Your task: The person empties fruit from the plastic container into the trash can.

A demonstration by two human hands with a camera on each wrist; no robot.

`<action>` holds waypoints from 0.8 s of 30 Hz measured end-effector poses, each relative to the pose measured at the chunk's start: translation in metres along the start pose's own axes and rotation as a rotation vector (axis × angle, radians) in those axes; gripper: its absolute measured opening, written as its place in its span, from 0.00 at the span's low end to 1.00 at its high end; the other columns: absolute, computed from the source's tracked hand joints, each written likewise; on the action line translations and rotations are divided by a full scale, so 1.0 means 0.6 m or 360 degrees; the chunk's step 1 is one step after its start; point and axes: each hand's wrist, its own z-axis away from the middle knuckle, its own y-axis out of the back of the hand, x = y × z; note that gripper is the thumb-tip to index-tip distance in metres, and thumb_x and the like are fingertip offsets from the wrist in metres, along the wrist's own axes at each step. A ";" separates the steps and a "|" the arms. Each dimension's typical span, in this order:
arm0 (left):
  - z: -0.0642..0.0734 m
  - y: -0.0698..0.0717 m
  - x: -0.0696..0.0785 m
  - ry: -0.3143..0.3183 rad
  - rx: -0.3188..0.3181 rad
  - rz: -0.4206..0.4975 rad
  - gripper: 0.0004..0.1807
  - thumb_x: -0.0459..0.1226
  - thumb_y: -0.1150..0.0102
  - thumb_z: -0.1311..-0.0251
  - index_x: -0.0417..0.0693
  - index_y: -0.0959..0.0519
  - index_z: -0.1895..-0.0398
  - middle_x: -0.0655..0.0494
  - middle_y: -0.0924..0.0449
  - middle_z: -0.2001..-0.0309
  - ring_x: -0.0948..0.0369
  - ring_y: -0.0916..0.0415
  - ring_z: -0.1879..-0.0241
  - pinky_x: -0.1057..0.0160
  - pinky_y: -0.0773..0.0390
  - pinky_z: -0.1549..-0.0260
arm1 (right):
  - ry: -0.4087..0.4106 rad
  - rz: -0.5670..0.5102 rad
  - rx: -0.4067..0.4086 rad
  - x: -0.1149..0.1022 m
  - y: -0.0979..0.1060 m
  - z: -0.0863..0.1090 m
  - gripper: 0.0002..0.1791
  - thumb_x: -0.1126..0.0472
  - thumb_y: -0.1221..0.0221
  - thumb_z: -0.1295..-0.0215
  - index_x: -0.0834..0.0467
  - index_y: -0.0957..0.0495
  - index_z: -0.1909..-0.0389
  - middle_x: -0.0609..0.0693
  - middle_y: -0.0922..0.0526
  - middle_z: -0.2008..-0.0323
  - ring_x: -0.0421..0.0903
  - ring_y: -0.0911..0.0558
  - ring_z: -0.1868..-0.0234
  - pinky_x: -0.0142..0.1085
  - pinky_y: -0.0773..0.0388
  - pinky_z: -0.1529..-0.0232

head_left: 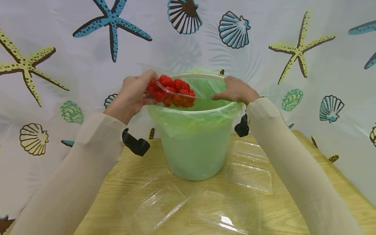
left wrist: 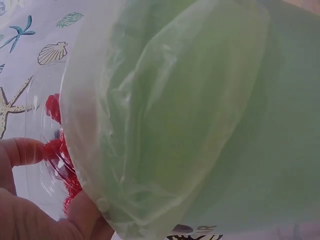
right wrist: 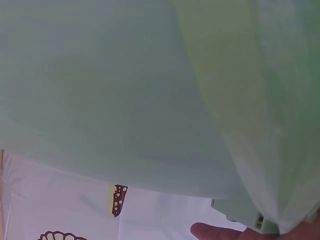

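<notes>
My left hand [head_left: 133,94] grips a clear plastic clamshell container [head_left: 179,95] of red raspberries [head_left: 177,85], held tilted over the left side of a bin's mouth. In the left wrist view, fingers and thumb pinch the container's end, and the liner hides part of the berries [left wrist: 70,182]. The pale green bin [head_left: 194,150] stands upright with a thin green bag liner [head_left: 194,120] folded over its rim. At the right of the rim, my right hand [head_left: 239,89] holds the edge, thumb inward. In the right wrist view a finger [right wrist: 215,231] extends down outside the bin, near a rim clip [right wrist: 240,212].
Clear plastic containers lie on the wooden table [head_left: 111,195]: one at the front left [head_left: 155,202], one at the front middle [head_left: 226,209], another at the bin's right [head_left: 249,166]. A white curtain [head_left: 258,19] with shells and starfish hangs behind.
</notes>
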 end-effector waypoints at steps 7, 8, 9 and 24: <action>-0.003 -0.006 0.001 -0.0009 0.0044 -0.0226 0.29 0.46 0.54 0.39 0.38 0.35 0.38 0.46 0.30 0.38 0.55 0.23 0.53 0.58 0.23 0.47 | 0.0002 0.0013 -0.0003 -0.002 -0.001 0.000 0.52 0.40 0.46 0.37 0.63 0.61 0.25 0.60 0.61 0.24 0.57 0.57 0.24 0.50 0.55 0.26; -0.004 -0.007 0.002 -0.0002 0.0045 -0.0236 0.29 0.45 0.54 0.39 0.38 0.35 0.38 0.46 0.30 0.38 0.55 0.23 0.52 0.57 0.23 0.47 | 0.0005 0.0013 -0.0002 -0.002 0.000 0.000 0.52 0.40 0.46 0.37 0.63 0.61 0.25 0.60 0.61 0.24 0.57 0.57 0.24 0.50 0.55 0.26; -0.005 -0.008 0.002 0.0001 0.0041 -0.0246 0.28 0.45 0.54 0.39 0.38 0.35 0.39 0.45 0.30 0.38 0.55 0.24 0.50 0.57 0.23 0.47 | 0.0004 0.0013 -0.0001 -0.002 0.000 0.000 0.52 0.40 0.46 0.37 0.64 0.61 0.25 0.60 0.61 0.24 0.57 0.57 0.24 0.50 0.55 0.26; -0.003 -0.021 0.005 -0.0037 0.0084 -0.0537 0.34 0.48 0.49 0.37 0.40 0.44 0.34 0.44 0.35 0.38 0.52 0.33 0.43 0.55 0.24 0.45 | 0.0015 -0.0006 0.0013 -0.003 -0.001 -0.001 0.52 0.41 0.46 0.37 0.64 0.60 0.25 0.60 0.59 0.24 0.57 0.56 0.24 0.49 0.54 0.26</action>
